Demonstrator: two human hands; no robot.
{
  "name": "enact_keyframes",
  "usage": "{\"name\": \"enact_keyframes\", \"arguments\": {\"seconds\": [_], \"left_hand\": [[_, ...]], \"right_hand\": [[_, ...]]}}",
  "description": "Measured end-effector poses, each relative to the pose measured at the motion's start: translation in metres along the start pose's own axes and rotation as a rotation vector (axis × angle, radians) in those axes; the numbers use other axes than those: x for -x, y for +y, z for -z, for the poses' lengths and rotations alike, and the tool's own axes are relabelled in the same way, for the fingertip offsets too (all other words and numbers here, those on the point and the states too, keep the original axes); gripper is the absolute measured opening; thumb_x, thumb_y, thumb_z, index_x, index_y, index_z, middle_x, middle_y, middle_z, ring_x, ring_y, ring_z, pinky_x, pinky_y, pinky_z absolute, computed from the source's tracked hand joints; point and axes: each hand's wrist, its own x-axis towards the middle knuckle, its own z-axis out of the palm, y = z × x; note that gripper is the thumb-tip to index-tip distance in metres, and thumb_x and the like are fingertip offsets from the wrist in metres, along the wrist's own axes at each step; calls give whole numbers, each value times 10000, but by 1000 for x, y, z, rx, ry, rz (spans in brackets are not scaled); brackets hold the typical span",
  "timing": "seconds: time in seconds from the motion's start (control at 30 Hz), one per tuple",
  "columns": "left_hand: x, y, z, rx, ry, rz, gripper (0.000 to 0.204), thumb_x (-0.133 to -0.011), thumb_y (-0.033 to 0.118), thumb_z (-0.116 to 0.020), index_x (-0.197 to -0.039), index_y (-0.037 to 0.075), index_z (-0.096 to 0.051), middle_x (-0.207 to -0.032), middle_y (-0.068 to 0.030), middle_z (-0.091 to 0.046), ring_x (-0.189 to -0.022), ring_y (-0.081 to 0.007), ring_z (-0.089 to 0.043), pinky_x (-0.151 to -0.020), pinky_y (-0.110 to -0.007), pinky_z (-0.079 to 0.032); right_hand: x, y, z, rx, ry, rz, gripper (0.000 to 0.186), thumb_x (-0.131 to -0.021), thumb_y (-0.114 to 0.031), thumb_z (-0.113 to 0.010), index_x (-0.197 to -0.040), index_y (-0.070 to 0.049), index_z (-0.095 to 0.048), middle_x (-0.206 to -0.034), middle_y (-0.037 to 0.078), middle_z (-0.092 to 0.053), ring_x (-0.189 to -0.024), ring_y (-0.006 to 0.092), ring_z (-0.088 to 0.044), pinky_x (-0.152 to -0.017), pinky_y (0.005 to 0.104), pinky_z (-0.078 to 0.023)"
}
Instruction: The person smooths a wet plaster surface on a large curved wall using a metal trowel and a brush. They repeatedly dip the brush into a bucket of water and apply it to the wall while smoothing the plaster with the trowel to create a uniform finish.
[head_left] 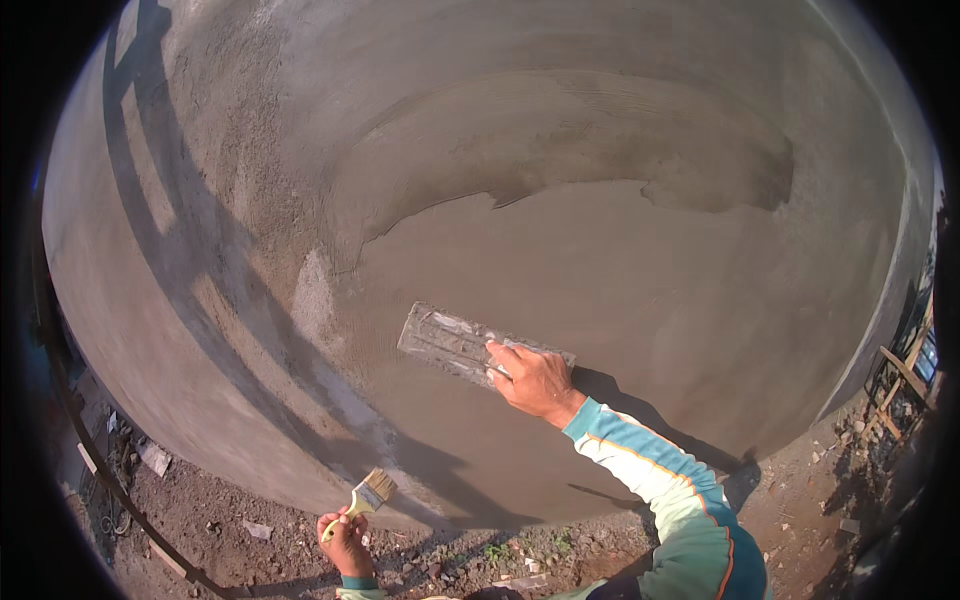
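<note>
My right hand (538, 384) grips a rectangular plastering trowel (443, 338), its blade smeared with grey mortar and lying against the wall (600, 270). Around the trowel the plaster looks smooth and damp. Above it, a ragged edge marks off a darker, rougher band of plaster (560, 140). Low and to the left, my left hand (346, 545) is closed round the pale handle of a paintbrush (373, 490). The brush's bristles point up and right, close to the wall's lower edge; whether they touch it I cannot tell.
Stony ground (240, 520) with rubble and small weeds (497, 551) runs along the wall's foot. Wooden pieces (903, 372) lean at the far right. A long dark curved strip (130, 510) lies at lower left. Shadows cross the wall's left side.
</note>
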Motion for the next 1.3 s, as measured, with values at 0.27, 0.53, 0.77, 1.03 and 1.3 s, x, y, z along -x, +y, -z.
{"name": "enact_keyframes", "arguments": {"seconds": [0.27, 0.53, 0.77, 1.03, 1.3], "left_hand": [[46, -27, -366, -9, -803, -55, 182, -922, 24, -706, -1039, 59, -572, -1185, -153, -648, -1049, -237, -688, -901, -407, -651], [212, -97, -747, -90, -1288, -456, 162, -931, 127, -738, -1057, 31, -706, -1079, -54, -690, -953, -169, -654, -826, -340, -536], [158, -59, -732, -81, -1090, -594, 126, -935, 57, -707, -1028, -28, -705, -1059, -90, -710, -978, -164, -700, -835, -303, -581], [-68, 48, -500, 68, -663, -677, 181, -961, 49, -706, -1105, -54, -670, -1132, -195, -724, -921, -259, -759, -832, -372, -669], [-173, 49, -196, -118, -72, -498, 170, -964, 38, -701, -1107, -44, -660, -1124, -172, -728, -868, -232, -756, -790, -332, -663]], "right_hand": [[47, 286, 263, -67, 939, -466, 384, -978, -221, -707, -1299, -12, -674, -1045, 106, -763, -843, 208, -722, -765, 340, -569], [115, 447, 363, -766, 1140, -758, 402, -1007, -242, -691, -1348, -37, -635, -689, -55, -477, -504, 37, -421, -446, 214, -354], [86, 399, 347, -818, 967, -680, 455, -998, -205, -696, -1374, 30, -592, -692, -43, -491, -483, 35, -408, -423, 223, -352], [-34, 242, 238, -524, 737, -394, 436, -931, -188, -746, -1279, 62, -664, -935, 99, -714, -723, 129, -617, -661, 283, -505], [-158, 36, 103, -203, 388, -232, 420, -936, -218, -696, -1290, -4, -627, -936, 246, -752, -897, 409, -751, -795, 483, -597]]}}
